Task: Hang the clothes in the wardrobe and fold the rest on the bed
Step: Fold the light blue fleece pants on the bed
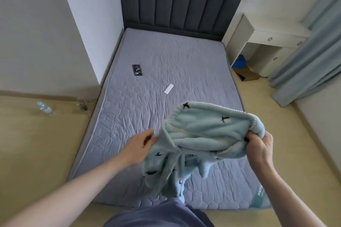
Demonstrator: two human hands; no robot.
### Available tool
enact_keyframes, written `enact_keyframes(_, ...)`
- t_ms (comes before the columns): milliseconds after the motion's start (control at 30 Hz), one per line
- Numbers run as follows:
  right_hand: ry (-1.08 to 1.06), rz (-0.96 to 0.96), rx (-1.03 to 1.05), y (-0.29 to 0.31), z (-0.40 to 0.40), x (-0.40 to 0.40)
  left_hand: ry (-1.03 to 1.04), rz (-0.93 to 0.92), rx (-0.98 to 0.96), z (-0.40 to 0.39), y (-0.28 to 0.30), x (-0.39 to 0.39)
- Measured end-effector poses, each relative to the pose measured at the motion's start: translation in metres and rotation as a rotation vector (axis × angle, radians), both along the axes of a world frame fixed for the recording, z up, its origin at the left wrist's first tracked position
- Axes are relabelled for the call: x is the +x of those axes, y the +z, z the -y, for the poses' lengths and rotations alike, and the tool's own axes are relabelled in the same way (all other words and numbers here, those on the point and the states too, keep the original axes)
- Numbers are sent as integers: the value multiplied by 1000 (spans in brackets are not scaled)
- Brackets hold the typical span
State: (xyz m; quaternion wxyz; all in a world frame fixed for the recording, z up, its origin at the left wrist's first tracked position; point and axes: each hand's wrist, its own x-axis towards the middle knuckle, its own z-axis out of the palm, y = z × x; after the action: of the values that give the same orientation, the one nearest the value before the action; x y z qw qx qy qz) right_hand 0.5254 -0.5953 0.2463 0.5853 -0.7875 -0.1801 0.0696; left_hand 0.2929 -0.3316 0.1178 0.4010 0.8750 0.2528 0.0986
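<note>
At lower centre, the left hand point(139, 145) and right hand point(259, 146) each grasp the blue fleece garment point(199, 134) with curled fingers above the bed point(166, 57).

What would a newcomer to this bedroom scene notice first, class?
First, the light blue fleece garment with small dark prints, held up over the near end of the mattress by both hands: left hand, right hand. Next, the dark phone and a small white strip lying on the mattress beyond.

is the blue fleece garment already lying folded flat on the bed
No, the blue fleece garment is bunched and held up above the mattress, gripped by the left hand and the right hand.
</note>
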Motion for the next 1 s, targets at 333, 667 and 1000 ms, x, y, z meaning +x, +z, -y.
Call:
enact_keyframes(333, -16, 24, 26, -15, 11, 8, -218, 57, 14, 30, 14, -23)
enact_keyframes(667, 157, -157, -276, -75, -82, 65, -34, -152, -47, -19, -39, 17)
enact_keyframes(1000, 162, -238, -398, -182, -260, 179, 274, -196, -56, -155, -122, 132)
